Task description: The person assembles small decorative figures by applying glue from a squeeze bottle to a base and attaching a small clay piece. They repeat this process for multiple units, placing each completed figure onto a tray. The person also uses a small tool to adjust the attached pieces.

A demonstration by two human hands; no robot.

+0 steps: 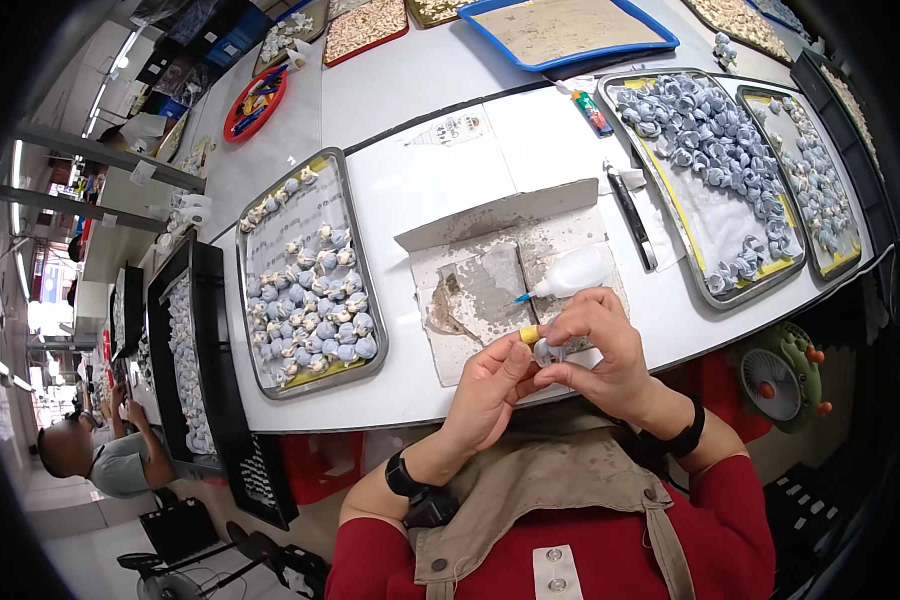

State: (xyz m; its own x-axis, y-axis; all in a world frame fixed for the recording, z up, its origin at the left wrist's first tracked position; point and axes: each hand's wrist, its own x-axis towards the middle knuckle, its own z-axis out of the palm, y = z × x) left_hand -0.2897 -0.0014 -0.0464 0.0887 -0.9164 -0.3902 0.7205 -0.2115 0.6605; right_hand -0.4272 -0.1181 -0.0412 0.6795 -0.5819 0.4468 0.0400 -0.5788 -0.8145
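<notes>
In front of my chest, over the table's near edge, both hands meet at a small blue-grey figure piece (545, 352). My left hand (482, 398) pinches it from the left, a yellow band (529, 334) around one fingertip. My right hand (607, 352) closes on it from the right, thumb below and fingers above. The fingers hide much of the piece. Just beyond them, a white squeeze bottle (576, 270) with a blue tip lies on a stained, folded cardboard sheet (450, 260).
Left stands a metal tray (348, 215) of round blue-grey and cream pieces; right, a tray (705, 262) of curled blue-grey pieces beside a narrower tray (838, 262). A black-handled tool (632, 218), a blue tray (670, 42) and a red bowl (260, 125) lie beyond. A person (120, 460) sits far left.
</notes>
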